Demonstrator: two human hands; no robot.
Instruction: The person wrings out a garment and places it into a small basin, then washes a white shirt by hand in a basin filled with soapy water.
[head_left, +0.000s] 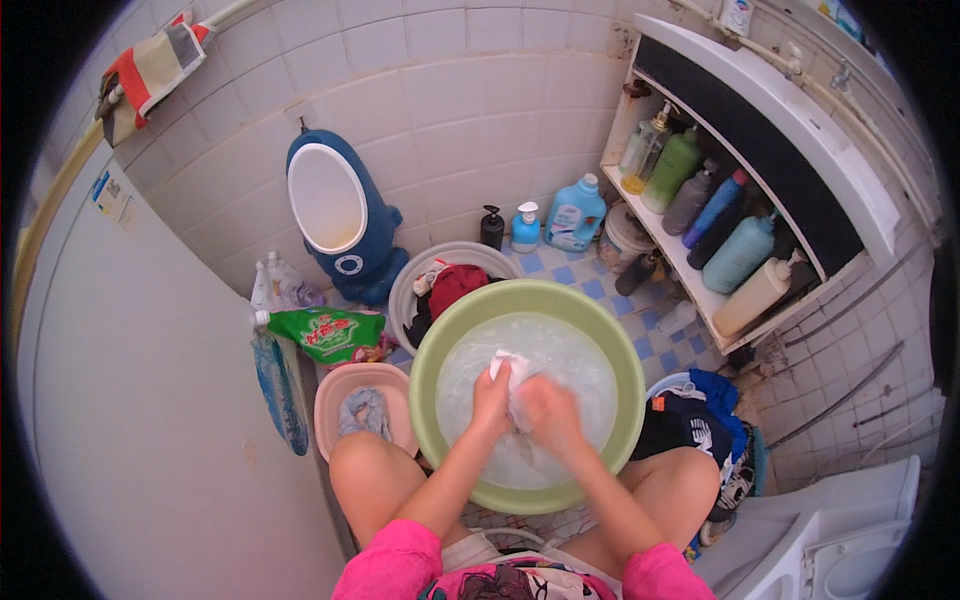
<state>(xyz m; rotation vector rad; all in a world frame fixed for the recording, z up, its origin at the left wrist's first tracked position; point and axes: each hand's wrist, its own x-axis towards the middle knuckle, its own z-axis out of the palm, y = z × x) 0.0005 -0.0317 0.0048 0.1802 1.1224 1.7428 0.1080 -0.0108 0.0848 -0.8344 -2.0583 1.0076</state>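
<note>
A large green plastic basin (424, 420) of cloudy, sudsy water stands between my knees. Over the water my left hand (491, 397) grips a small white cloth (517, 367) with the thumb on top. Close against the cloth on its right is my right hand (550, 412), blurred by motion; its fingers look curled, but what they hold cannot be made out. The lower part of the cloth is partly hidden between the hands.
A pink basin (330, 397) with a grey cloth is at left, a grey basin (401, 289) of clothes behind. Piled clothes (682, 420) lie at right. Detergent bottles (576, 214) stand by the wall, near a bottle-filled cabinet (720, 330). A white panel (165, 375) borders the left.
</note>
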